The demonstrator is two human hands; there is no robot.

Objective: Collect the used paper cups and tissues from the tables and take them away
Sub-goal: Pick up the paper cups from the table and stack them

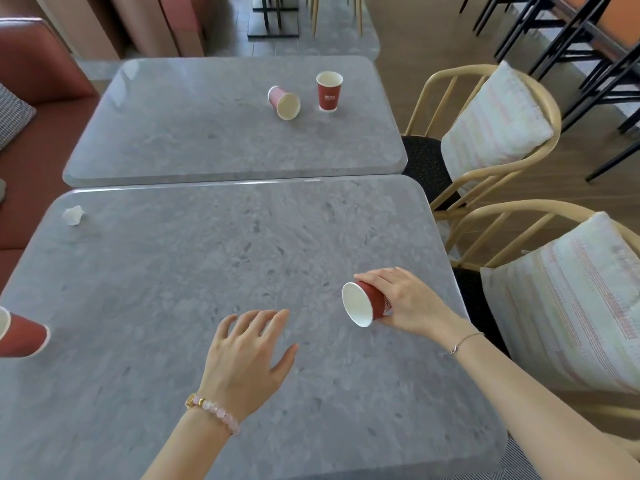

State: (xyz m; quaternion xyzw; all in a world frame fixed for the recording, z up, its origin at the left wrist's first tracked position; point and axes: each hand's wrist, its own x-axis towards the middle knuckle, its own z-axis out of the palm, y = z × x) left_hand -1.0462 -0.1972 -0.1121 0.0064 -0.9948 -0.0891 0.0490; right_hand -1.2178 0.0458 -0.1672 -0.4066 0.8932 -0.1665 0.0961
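Observation:
My right hand (407, 299) grips a red paper cup (362, 303) lying on its side at the right of the near grey table (207, 271), its white mouth facing left. Over the middle of that table my left hand (247, 355) hovers with fingers spread and holds nothing. Another red cup (22, 336) lies on its side at the left edge, partly cut off by the frame. A crumpled white tissue (73, 215) sits at the near table's far left corner. On the far table (173, 133), one red cup (328, 91) stands upright beside a tipped cup (284, 102).
Two wooden chairs with striped cushions (495, 126) (568, 303) stand along the right side of the tables. A red-brown bench seat (31, 98) runs along the left. Black chair and table legs (571, 39) crowd the far right.

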